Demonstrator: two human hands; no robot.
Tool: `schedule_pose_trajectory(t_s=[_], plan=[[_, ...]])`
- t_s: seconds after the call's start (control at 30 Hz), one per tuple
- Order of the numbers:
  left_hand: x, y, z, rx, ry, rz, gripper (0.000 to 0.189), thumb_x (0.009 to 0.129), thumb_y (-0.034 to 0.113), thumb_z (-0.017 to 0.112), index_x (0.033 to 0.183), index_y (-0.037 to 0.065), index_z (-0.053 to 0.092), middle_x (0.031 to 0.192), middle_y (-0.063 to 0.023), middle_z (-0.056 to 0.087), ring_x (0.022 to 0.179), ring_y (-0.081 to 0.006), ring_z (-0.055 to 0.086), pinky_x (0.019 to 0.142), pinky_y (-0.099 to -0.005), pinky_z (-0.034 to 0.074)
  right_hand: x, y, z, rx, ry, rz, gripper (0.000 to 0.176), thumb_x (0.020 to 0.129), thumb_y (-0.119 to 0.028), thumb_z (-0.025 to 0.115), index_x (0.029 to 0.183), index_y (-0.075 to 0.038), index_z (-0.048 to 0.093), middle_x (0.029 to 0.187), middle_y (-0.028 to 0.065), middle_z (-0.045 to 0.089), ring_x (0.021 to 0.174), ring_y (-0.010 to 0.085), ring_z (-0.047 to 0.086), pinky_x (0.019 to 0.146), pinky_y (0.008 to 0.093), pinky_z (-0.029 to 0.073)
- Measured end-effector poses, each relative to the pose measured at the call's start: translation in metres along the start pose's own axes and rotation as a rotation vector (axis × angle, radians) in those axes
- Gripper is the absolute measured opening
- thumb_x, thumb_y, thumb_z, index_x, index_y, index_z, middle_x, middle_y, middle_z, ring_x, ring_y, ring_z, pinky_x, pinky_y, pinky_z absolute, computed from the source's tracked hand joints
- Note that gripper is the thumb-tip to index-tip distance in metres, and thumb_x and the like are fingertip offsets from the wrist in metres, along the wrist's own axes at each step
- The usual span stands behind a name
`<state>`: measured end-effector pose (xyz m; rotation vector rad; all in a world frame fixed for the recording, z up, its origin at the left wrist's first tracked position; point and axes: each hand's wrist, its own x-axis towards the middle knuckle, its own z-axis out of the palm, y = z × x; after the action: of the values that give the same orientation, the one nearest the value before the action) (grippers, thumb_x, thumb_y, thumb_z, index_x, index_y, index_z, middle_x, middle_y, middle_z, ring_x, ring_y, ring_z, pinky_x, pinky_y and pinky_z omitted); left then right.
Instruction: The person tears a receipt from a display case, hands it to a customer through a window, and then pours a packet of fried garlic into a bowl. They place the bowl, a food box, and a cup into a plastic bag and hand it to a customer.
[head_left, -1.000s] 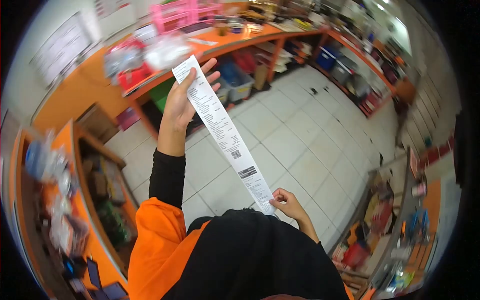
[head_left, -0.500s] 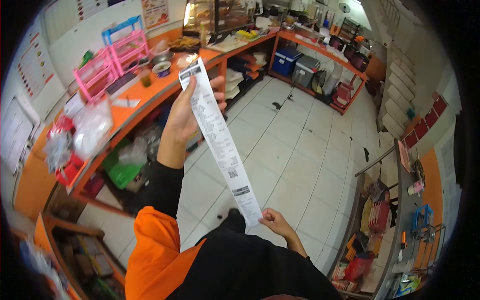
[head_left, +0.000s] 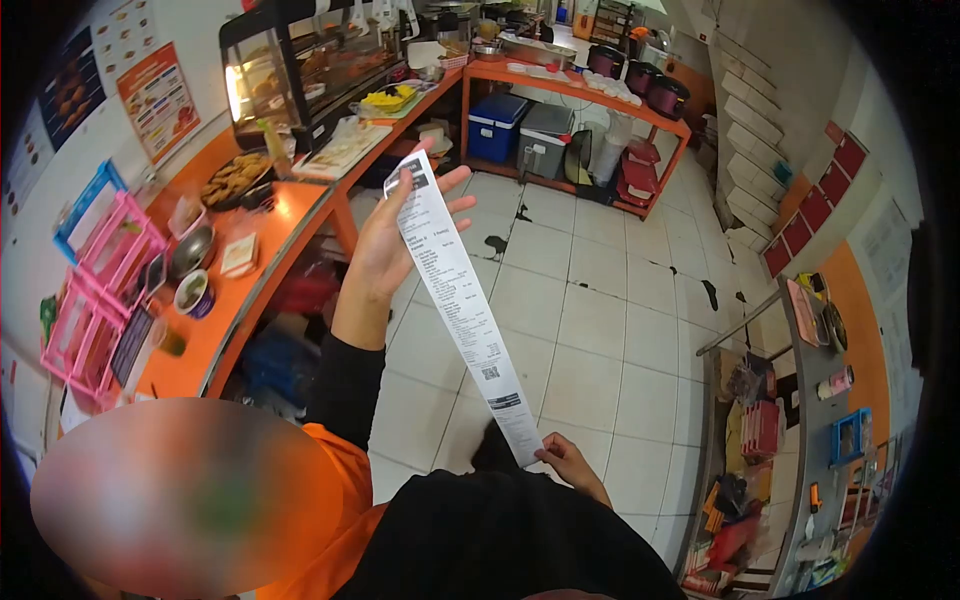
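A long white printed receipt [head_left: 468, 318] slants down in front of me, its printed side facing me. My left hand [head_left: 378, 262] holds its upper end, the thumb on the front and the fingers partly hidden behind, some spread past the right edge. At the lower end, my right hand [head_left: 572, 466] pinches the bottom right corner between thumb and fingers. The paper is stretched nearly straight between both hands. A QR code shows in its lower half.
An orange counter [head_left: 290, 225] along the left bears pink racks [head_left: 80, 340], bowls and a tray of fried food [head_left: 235, 180]. Behind stand a display case [head_left: 310, 80] and a blue cooler [head_left: 495, 128]. A grey shelf [head_left: 805, 440] is at right. Tiled floor [head_left: 590, 330] lies ahead.
My view has turned left, so the display case and counter appear further right or lower. Both hands still hold the receipt, which sits slightly lower and to the right. A blurred patch now covers the lower left.
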<state>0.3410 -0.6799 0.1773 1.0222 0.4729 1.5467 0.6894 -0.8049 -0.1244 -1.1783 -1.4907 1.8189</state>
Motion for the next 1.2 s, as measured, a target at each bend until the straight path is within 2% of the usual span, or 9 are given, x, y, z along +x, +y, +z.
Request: schedule_pose_trajectory(t_s=[0.13, 0.17, 0.27, 0.3, 0.47, 0.53, 0.7, 0.93, 1.2], plan=[[0.097, -0.029, -0.071, 0.304, -0.088, -0.001, 0.052, 0.098, 0.040, 0.041, 0.142, 0.013, 0.032, 0.135, -0.0194, 0.046, 0.110, -0.0265, 0.058, 0.088, -0.0362, 0.050, 0.138, 0.019, -0.048, -0.302, 0.141, -0.004, 0.019, 0.086, -0.016, 0.065, 0.098, -0.006, 0.054, 0.086, 0.0060, 0.063, 0.084, 0.0191, 0.062, 0.080, 0.0289, 0.047], [0.114, -0.031, -0.076, 0.407, -0.110, -0.084, 0.050, 0.099, 0.038, 0.040, 0.140, 0.010, 0.036, 0.136, -0.0176, 0.046, 0.115, -0.0254, 0.054, 0.093, -0.0351, 0.046, 0.168, -0.009, -0.052, -0.385, 0.156, 0.074, 0.025, 0.083, -0.013, 0.065, 0.104, -0.006, 0.054, 0.100, 0.0116, 0.063, 0.098, 0.0258, 0.061, 0.089, 0.0327, 0.045], [0.166, -0.067, -0.118, 0.782, -0.268, -0.076, 0.052, 0.098, 0.038, 0.042, 0.137, 0.005, 0.041, 0.136, -0.0114, 0.048, 0.124, -0.0219, 0.046, 0.105, -0.0347, 0.033, 0.291, -0.057, -0.079, -0.730, 0.131, -0.380, 0.032, 0.080, -0.008, 0.061, 0.111, -0.005, 0.053, 0.118, 0.0159, 0.056, 0.116, 0.0278, 0.052, 0.097, 0.0350, 0.040], [0.182, -0.070, -0.130, 0.765, -0.265, -0.103, 0.050, 0.099, 0.036, 0.041, 0.138, 0.005, 0.040, 0.138, -0.0096, 0.047, 0.127, -0.0224, 0.043, 0.108, -0.0358, 0.028, 0.326, -0.103, -0.078, -0.574, 0.042, -0.397, 0.040, 0.077, -0.004, 0.058, 0.117, -0.005, 0.052, 0.126, 0.0156, 0.050, 0.125, 0.0258, 0.043, 0.103, 0.0359, 0.034], [0.257, -0.091, -0.215, 0.716, -0.187, -0.159, 0.044, 0.101, 0.027, 0.038, 0.136, 0.002, 0.042, 0.147, -0.0076, 0.034, 0.131, -0.0209, 0.035, 0.109, -0.0340, 0.025, 0.492, -0.286, -0.046, -0.055, -0.316, -0.495, 0.033, 0.086, -0.002, 0.055, 0.119, -0.003, 0.051, 0.117, 0.0093, 0.056, 0.114, 0.0190, 0.051, 0.099, 0.0332, 0.039], [0.292, -0.102, -0.257, 0.484, -0.117, -0.296, 0.044, 0.101, 0.026, 0.039, 0.137, 0.001, 0.040, 0.147, -0.0084, 0.033, 0.132, -0.0205, 0.034, 0.109, -0.0343, 0.025, 0.560, -0.316, -0.031, 0.004, -0.398, -0.519, 0.026, 0.091, -0.007, 0.055, 0.116, -0.002, 0.052, 0.111, 0.0072, 0.059, 0.106, 0.0157, 0.056, 0.094, 0.0301, 0.042], [0.421, -0.099, -0.369, 1.013, -0.160, -0.133, 0.046, 0.097, 0.028, 0.048, 0.136, 0.004, 0.042, 0.143, -0.0160, 0.037, 0.132, -0.0276, 0.036, 0.109, -0.0370, 0.027, 0.734, -0.333, -0.022, 0.220, -0.311, -0.481, 0.015, 0.093, -0.011, 0.057, 0.104, -0.002, 0.056, 0.098, 0.0040, 0.062, 0.093, 0.0106, 0.059, 0.084, 0.0274, 0.048], [0.667, 0.066, -0.430, 1.681, -0.123, 0.459, 0.043, 0.088, 0.024, 0.060, 0.124, 0.002, 0.051, 0.135, -0.0215, 0.044, 0.123, -0.0373, 0.043, 0.103, -0.0417, 0.034, 0.896, -0.409, -0.088, 0.171, 0.073, -0.521, 0.007, 0.090, -0.009, 0.058, 0.097, -0.006, 0.057, 0.082, 0.0002, 0.062, 0.074, 0.0071, 0.056, 0.067, 0.0233, 0.046], [0.948, 0.238, -0.521, 2.561, 0.314, 0.861, 0.035, 0.091, 0.025, 0.052, 0.116, 0.001, 0.055, 0.122, -0.0187, 0.054, 0.109, -0.0362, 0.053, 0.092, -0.0444, 0.043, 1.120, -0.499, -0.156, 0.319, 0.088, -0.521, 0.008, 0.089, -0.006, 0.059, 0.096, -0.004, 0.058, 0.084, -0.0011, 0.061, 0.076, 0.0058, 0.054, 0.072, 0.0216, 0.042]])
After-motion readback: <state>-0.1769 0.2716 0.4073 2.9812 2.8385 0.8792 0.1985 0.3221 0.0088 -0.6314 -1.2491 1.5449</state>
